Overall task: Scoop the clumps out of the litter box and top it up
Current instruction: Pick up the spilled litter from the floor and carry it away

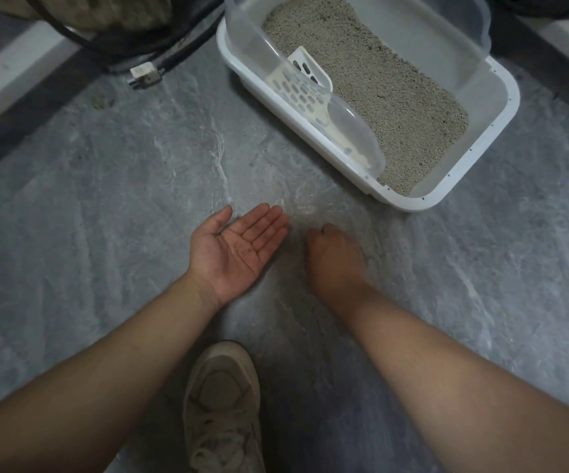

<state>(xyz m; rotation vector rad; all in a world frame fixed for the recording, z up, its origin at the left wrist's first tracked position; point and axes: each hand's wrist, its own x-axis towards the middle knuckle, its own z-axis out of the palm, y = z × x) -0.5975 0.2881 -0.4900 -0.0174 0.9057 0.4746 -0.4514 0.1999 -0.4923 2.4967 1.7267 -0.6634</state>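
A white litter box (474, 155) with a translucent upper rim stands on the grey floor at the upper right, filled with beige litter (378, 83). A white slotted scoop (305, 88) leans inside its left wall. My left hand (238, 247) lies palm up and flat just above the floor, with a few litter grains on the palm. Beside it, my right hand (334, 257) is knuckles up with its fingers curled down onto the floor; what its fingertips hold is hidden. Both hands are in front of the box, apart from it.
A black cable with a white plug (145, 74) lies on the floor at the upper left, near a pale step edge (10, 66). My beige shoe (223, 407) stands at the bottom centre. Grey marbled floor (105, 199) spreads around the hands.
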